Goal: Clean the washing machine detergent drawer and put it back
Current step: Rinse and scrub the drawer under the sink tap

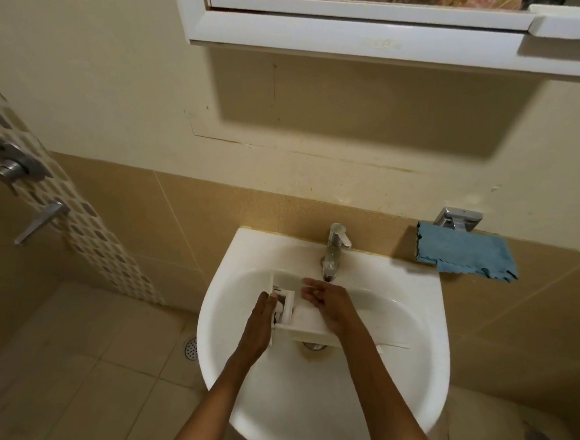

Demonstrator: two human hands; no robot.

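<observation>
Detergent drawer (pixel 301 332), a long white plastic tray with boxy compartments, lies across the bowl of the sink (pixel 412 314), under the tap and above the sink drain.

The wall (pixel 362 139) behind is matte cream paint above, with scuffs and a thin crack line, and glossy tan tile below. A strip of small mosaic tiles (pixel 87 234) runs down at the left. The floor (pixel 87 388) is laid with large beige square tiles. A white-framed mirror cabinet (pixel 337 34) hangs over the sink, smooth and angular.

The sink is glazed white ceramic, rounded at the front and flat against the wall. A blue cloth (pixel 466 255), soft with ragged edges, hangs from a shiny metal holder (pixel 458 220) to the right.

The left hand (pixel 261 314) grips the drawer's left end, its fingers curled over the edge into a compartment. The right hand (pixel 332 306) lies over the drawer's right part with its fingers spread and loosely bent just below the spout; they are not closed round anything.

The tap (pixel 335 251) is a chrome cylinder with a short lever. The sink drain (pixel 314 346) is a metal ring, half hidden by the drawer. A round perforated floor drain (pixel 190 348) sits left of the sink.
</observation>
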